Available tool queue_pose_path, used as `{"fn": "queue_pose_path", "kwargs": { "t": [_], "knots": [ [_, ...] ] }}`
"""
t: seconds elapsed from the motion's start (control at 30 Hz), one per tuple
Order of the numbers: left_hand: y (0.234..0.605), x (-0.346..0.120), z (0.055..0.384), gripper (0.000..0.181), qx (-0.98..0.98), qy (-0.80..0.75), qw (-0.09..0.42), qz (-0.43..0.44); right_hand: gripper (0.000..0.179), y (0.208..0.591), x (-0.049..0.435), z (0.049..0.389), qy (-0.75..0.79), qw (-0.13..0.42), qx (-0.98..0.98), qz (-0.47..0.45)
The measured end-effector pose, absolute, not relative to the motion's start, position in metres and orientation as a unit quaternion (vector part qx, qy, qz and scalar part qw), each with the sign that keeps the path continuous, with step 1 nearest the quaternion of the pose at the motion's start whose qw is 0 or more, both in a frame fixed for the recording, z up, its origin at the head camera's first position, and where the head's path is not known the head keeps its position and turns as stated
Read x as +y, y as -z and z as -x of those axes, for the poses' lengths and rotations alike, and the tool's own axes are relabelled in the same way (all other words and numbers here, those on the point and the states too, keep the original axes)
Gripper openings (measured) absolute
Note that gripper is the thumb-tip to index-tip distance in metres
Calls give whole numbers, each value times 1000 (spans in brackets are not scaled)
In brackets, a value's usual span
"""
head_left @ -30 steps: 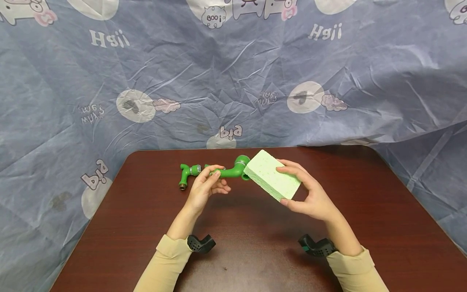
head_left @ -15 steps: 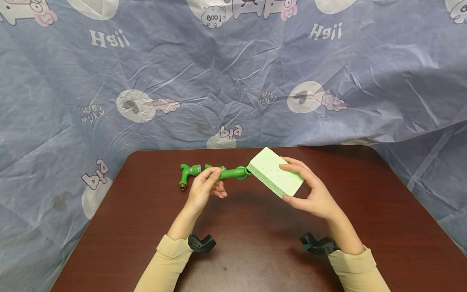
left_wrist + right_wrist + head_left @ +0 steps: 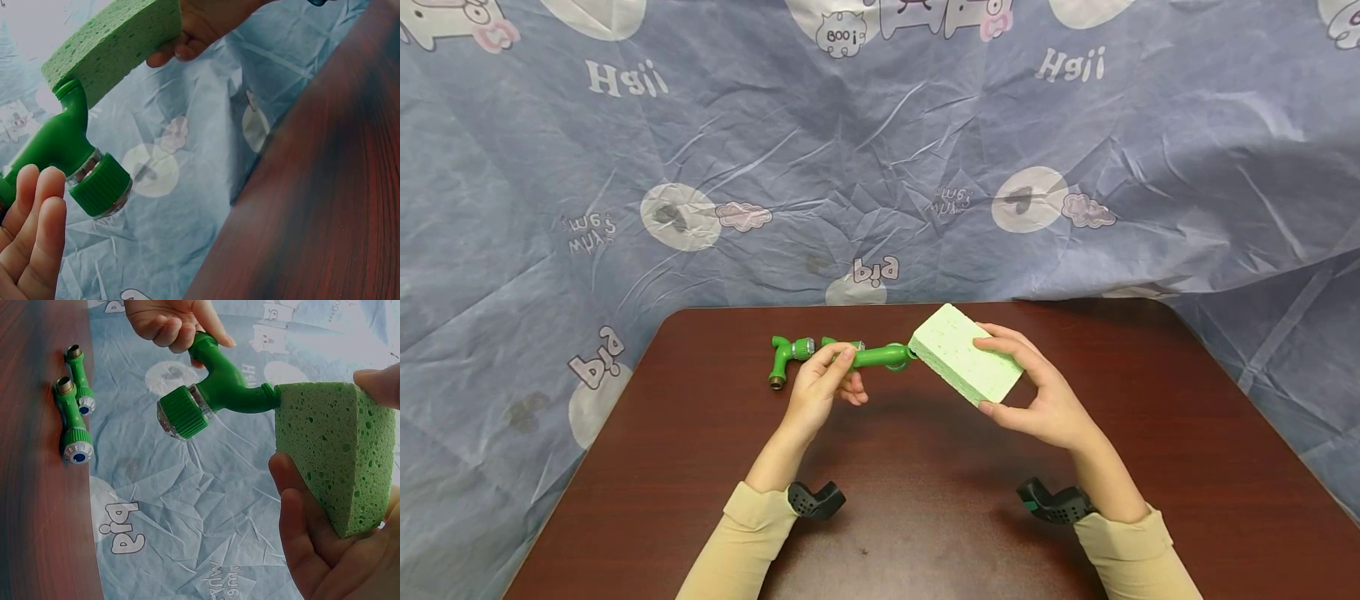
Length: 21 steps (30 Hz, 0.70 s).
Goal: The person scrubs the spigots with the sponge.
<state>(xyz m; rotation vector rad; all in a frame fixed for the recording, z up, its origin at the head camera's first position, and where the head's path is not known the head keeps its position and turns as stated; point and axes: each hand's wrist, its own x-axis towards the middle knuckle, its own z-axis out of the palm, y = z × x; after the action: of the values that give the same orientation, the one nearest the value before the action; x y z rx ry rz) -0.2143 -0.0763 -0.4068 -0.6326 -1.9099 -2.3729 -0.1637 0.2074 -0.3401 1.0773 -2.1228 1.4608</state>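
My left hand (image 3: 815, 390) pinches a green plastic tap (image 3: 880, 357) by its inlet end between thumb and fingers, above the table. A pale green, porous block sponge (image 3: 966, 358) is in my right hand (image 3: 1051, 406), the thumb on one side and fingers on the other. The tap's threaded spout end (image 3: 270, 397) meets the sponge's near edge in the right wrist view. Its ribbed knob (image 3: 100, 185) with a silver band hangs away from the sponge in the left wrist view.
Two more green taps lie at the back of the dark brown table (image 3: 880, 500): one tap (image 3: 782, 358) left of my left hand, another tap (image 3: 81, 378) partly behind it in the head view. A blue printed cloth (image 3: 850, 167) hangs behind the table.
Over the first half second the tap turned in my left hand, its knob swinging down from the top. The sponge shifted slightly right, staying against the spout. Since then both hands hold almost still.
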Motion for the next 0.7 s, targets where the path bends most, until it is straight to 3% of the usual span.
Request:
{"fn": "queue_pose_path", "kwargs": {
  "t": [0.7],
  "knots": [
    [407,-73,215,18,-610,764,38,206,66,369,215,179,-491,121,-786,-357]
  ]
}}
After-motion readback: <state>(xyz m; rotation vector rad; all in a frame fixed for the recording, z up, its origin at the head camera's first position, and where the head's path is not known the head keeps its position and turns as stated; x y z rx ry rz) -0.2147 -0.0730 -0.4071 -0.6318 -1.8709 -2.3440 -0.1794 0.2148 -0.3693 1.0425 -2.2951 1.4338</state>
